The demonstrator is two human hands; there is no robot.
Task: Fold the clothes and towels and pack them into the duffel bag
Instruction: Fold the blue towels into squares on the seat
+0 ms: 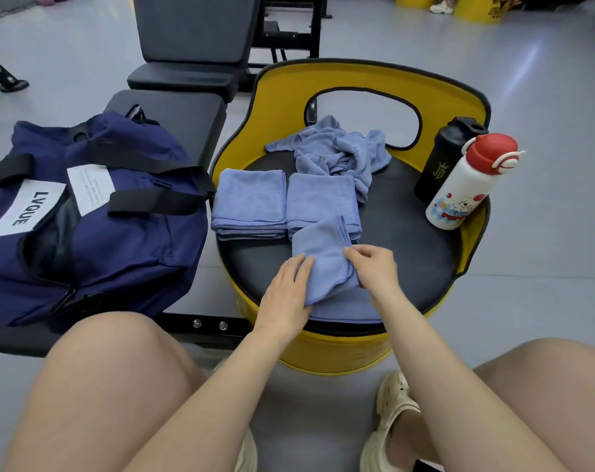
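While left hand flattens towel, right hand pinching its fold.

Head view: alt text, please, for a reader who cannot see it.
Both hands, left hand and right hand, fold a blue towel on a yellow stool. Two folded towels and a crumpled pile lie behind; a navy duffel bag sits left.

Grey floor, smooth, marked by a pale streak of reflected light at the right. Black padded bench, set in sections, placed at centre-left. Yellow barrel seat with black cushion and cut-out backrest, positioned beside the bench. Yellow drums seen at the far right.
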